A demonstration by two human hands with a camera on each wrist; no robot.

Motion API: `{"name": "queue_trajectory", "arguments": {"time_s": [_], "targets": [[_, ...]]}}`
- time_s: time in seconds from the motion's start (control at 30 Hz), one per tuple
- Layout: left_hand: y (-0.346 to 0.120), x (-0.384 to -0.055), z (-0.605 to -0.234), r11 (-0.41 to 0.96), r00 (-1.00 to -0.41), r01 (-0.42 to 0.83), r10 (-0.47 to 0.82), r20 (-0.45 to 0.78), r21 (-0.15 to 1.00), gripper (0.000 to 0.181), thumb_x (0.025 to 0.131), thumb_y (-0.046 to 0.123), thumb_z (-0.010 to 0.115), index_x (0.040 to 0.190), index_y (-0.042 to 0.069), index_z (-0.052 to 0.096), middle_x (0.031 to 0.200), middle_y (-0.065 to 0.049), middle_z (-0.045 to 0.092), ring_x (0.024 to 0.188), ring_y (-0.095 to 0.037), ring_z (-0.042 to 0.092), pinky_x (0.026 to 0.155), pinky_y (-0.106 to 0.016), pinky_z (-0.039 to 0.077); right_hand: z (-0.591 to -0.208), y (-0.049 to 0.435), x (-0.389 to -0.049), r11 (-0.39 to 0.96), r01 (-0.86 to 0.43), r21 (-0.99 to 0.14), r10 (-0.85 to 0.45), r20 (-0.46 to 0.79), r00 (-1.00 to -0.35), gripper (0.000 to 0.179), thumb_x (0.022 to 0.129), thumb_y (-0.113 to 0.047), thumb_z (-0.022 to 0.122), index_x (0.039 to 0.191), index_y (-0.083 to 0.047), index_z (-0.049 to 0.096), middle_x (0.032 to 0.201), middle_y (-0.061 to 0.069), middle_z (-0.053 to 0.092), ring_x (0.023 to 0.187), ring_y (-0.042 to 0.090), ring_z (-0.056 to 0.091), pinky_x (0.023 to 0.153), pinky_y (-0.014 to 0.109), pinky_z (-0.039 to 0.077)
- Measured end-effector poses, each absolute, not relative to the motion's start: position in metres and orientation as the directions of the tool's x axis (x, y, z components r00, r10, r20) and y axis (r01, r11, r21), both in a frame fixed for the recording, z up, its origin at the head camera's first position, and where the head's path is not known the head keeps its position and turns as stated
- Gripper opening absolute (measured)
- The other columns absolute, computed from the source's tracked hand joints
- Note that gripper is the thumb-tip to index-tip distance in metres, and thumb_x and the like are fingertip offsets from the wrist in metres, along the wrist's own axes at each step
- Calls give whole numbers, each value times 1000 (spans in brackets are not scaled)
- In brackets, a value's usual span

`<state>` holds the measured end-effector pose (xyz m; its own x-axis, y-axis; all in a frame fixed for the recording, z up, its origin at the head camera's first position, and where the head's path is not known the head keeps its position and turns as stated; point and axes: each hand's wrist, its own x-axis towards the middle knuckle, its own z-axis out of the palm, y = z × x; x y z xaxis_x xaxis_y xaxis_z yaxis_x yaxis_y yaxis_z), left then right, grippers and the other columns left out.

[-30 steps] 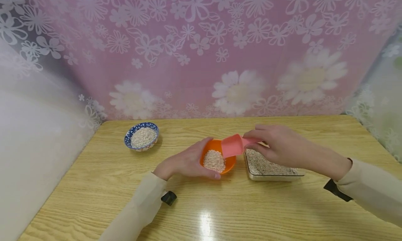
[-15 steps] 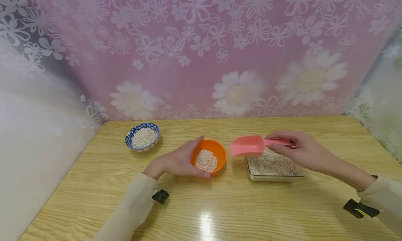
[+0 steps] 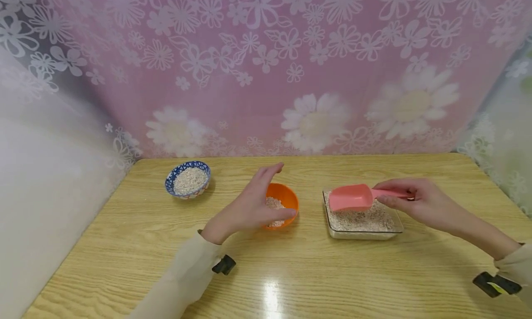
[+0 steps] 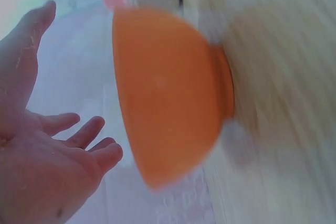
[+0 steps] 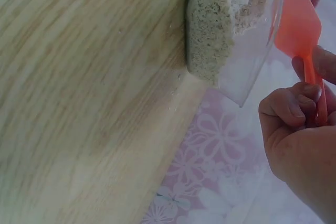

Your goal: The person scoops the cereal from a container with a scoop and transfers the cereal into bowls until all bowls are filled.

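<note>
Orange bowl (image 3: pixel 288 195) and tray (image 3: pixel 362 236) hold flakes (image 3: pixel 358 221), left grip (image 3: pixel 251 206) released, right grip (image 3: pixel 420 198) clasping scoop (image 3: pixel 351 198).

Table (image 3: pixel 291 273): 3 vessels across it, curtain (image 3: pixel 249 106) behind. Left bowl (image 3: pixel 170 186) near back left corner; middle bowl (image 3: pixel 289 196) to its right and closer to the person; container (image 3: pixel 361 236) right of that, apart. Flakes (image 3: pixel 189 181) in all 3. Left hand (image 3: pixel 249 208) over middle bowl's left side. Scoop (image 3: pixel 351 198) above container, handle rightward in right hand (image 3: pixel 424 196).
</note>
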<state>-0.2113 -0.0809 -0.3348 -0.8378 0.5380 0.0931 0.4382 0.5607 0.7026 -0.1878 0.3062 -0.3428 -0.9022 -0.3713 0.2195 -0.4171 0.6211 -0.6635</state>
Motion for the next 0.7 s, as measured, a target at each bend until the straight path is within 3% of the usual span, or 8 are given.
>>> {"name": "queue_trajectory", "arguments": {"time_s": [0.17, 0.3, 0.53, 0.7], "targets": [[-60, -201, -334, 562, -824, 438, 563, 64, 702, 104, 85, 54, 79, 165, 27, 17, 165, 1, 28, 150, -23, 36, 119, -52, 37, -346, 304, -186, 646, -441, -624, -415, 198, -888, 26, 96, -9, 71, 121, -11, 74, 105, -16, 74, 82, 0, 68, 62, 24, 52], [-42, -196, -335, 573, -818, 432, 574, 35, 697, 103, 86, 57, 76, 165, 29, 16, 167, 0, 24, 152, -26, 34, 119, -53, 38, -344, 308, -184, 683, -476, -554, -443, 203, -873, 23, 95, -10, 72, 117, -13, 76, 103, -3, 77, 82, -4, 67, 63, 24, 53], [-9, -190, -339, 584, -820, 417, 572, 10, 697, 107, 85, 57, 77, 165, 29, 12, 167, -1, 23, 149, -23, 36, 117, -49, 42, -341, 327, -185, 751, -515, -412, -467, 221, -857, 22, 91, -9, 75, 112, -16, 78, 100, -3, 78, 81, -9, 64, 60, 23, 52], [12, -186, -346, 622, -839, 399, 544, -6, 673, 116, 83, 58, 79, 166, 24, 6, 169, -5, 18, 152, -26, 33, 117, -46, 43, -331, 331, -183, 790, -484, -378, -448, 183, -875, 22, 92, -12, 76, 113, -17, 77, 102, -4, 77, 80, -9, 64, 60, 23, 52]]}}
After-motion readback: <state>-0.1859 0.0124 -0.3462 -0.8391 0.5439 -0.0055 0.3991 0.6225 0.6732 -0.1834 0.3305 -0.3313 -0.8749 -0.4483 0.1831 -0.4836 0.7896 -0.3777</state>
